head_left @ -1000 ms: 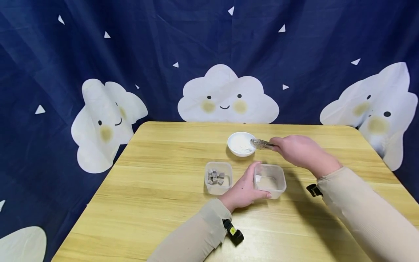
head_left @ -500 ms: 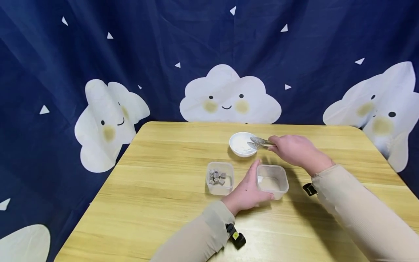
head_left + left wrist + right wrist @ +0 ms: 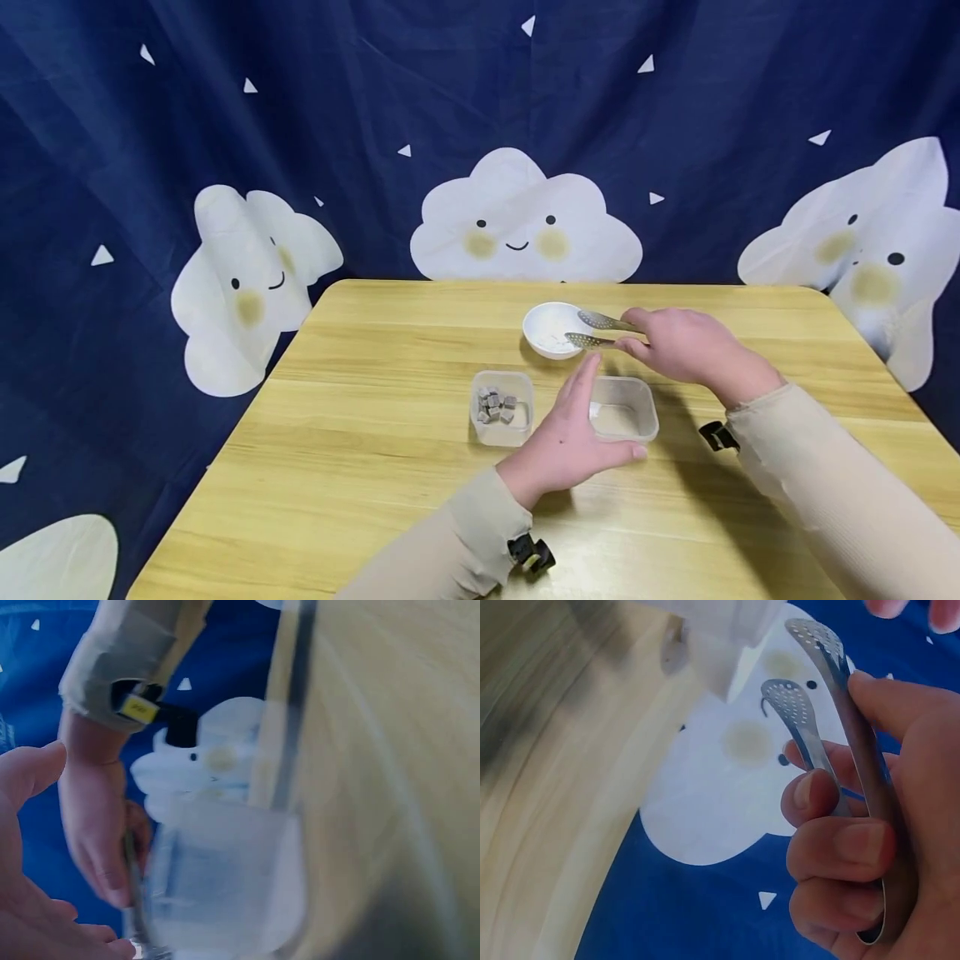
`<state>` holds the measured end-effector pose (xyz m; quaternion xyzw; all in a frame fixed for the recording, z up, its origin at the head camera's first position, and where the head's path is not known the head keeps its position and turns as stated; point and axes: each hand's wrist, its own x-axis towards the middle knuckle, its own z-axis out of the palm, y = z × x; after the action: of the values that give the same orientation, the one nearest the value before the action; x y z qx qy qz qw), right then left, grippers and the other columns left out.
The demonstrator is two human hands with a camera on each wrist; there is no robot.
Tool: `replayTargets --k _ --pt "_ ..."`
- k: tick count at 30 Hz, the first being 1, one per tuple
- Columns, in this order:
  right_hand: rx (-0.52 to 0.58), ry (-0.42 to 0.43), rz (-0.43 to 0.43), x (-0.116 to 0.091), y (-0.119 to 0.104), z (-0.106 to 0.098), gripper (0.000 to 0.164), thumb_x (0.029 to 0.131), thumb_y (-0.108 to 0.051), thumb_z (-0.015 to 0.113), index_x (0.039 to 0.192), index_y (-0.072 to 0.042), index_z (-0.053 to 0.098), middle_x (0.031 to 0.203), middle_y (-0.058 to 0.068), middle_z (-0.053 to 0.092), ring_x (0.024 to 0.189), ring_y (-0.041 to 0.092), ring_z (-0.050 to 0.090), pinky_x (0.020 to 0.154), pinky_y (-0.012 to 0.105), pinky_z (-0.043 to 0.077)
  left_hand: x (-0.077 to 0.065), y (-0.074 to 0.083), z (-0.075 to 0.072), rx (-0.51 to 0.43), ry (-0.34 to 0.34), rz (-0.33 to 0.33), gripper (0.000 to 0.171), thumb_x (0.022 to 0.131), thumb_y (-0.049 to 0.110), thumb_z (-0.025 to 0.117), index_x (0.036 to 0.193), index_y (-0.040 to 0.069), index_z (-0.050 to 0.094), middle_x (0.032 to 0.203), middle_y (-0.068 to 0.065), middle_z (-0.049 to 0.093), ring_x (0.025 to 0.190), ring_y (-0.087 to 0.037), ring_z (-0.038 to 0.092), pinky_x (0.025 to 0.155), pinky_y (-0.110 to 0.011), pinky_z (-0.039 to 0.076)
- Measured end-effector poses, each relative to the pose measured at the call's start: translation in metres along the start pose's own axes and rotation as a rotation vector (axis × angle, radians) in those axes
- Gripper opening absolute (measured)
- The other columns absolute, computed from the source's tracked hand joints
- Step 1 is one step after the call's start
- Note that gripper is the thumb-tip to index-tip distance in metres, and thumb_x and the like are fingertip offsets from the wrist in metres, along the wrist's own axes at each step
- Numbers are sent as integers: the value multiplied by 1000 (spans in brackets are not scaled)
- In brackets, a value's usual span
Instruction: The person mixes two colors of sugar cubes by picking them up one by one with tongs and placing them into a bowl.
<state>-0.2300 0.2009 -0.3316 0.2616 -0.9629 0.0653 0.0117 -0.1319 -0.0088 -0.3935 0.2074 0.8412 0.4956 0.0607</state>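
Note:
My right hand (image 3: 693, 350) holds metal tongs (image 3: 866, 754) with perforated tips, its fingers curled round both arms. The two tips stand apart over the right rim of a white bowl (image 3: 543, 325), which has small white bits inside. Beside the clear plastic container (image 3: 626, 410) on the right is my left hand (image 3: 566, 442), fingers stretched and thumb spread, with a gap to the container in the left wrist view. A small white piece lies at that container's left side. Another clear container (image 3: 520, 382), left of the hand, has several grey cubes (image 3: 493, 406) in it.
Everything stands on a wooden table (image 3: 360, 400). A dark blue curtain (image 3: 360, 92) with white clouds hangs behind its far edge. Both forearms reach in from the front, each with a black strap at the wrist.
My left hand has let go of the right container and opened wider beside it. The tongs' tips have spread apart near the bowl's rim. Container and bowl stay about where they were.

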Motion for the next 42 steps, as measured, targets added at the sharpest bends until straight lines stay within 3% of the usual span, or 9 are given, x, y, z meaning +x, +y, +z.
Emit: replayTargets --k 5,9,14,19,23,26,30,36,42 --pt "16 14 -4 -5 -5 -4 47 97 -39 61 133 -8 60 115 13 71 101 38 68 82 60 51 -14 10 -31 116 6 49 117 79 47 84 163 32 4 168 8 3 151 -19 17 113 -57 30" --pt "28 34 -14 -9 -12 -4 43 96 -38 62 131 -11 61 108 9 73 95 34 69 79 59 51 -22 4 -59 218 24 41 118 78 46 84 163 35 3 167 13 -1 152 -19 14 113 -56 29" --pt "36 53 -44 -12 -23 -3 39 98 -38 64 129 -14 63 99 2 72 88 26 68 77 56 52 -25 -24 -89 270 44 32 120 77 48 85 164 29 5 168 9 1 152 -17 10 117 -50 22" --pt "46 68 -101 -12 -39 -2 37 97 -34 67 130 -15 65 81 -8 63 72 13 59 71 47 52 -27 -65 -111 209 28 -30 119 75 43 88 163 31 9 168 6 7 151 -20 16 118 -51 21" --pt "52 76 -150 -13 -53 -1 35 97 -31 69 129 -18 66 75 -12 57 68 10 53 67 42 50 -25 -91 -117 90 -8 -87 118 75 34 89 163 33 9 167 1 14 149 -23 21 118 -52 21" --pt "48 94 -201 -13 -63 0 33 96 -29 70 128 -18 67 82 -11 61 70 9 55 68 42 51 -23 -101 -117 -26 -45 -99 117 76 27 89 163 31 10 166 0 19 146 -25 29 118 -52 22" --pt "56 101 -232 -14 -76 2 33 96 -25 70 128 -17 66 79 -10 60 68 8 55 66 42 51 -21 -108 -113 -134 -77 -68 117 76 21 88 163 30 11 165 3 22 142 -23 35 118 -51 22" --pt "69 85 -199 -16 -96 11 39 96 -27 68 134 -19 63 75 -12 55 66 7 54 61 40 50 -24 -120 -107 -294 -113 -3 116 76 11 87 161 29 10 163 2 25 137 -21 42 116 -43 29" --pt "86 95 -191 -9 -109 27 42 99 -29 64 139 -18 59 99 -3 68 76 12 62 70 45 55 -24 -127 -106 -378 -131 11 105 77 7 86 156 24 19 151 -8 41 122 -29 57 103 -41 47"
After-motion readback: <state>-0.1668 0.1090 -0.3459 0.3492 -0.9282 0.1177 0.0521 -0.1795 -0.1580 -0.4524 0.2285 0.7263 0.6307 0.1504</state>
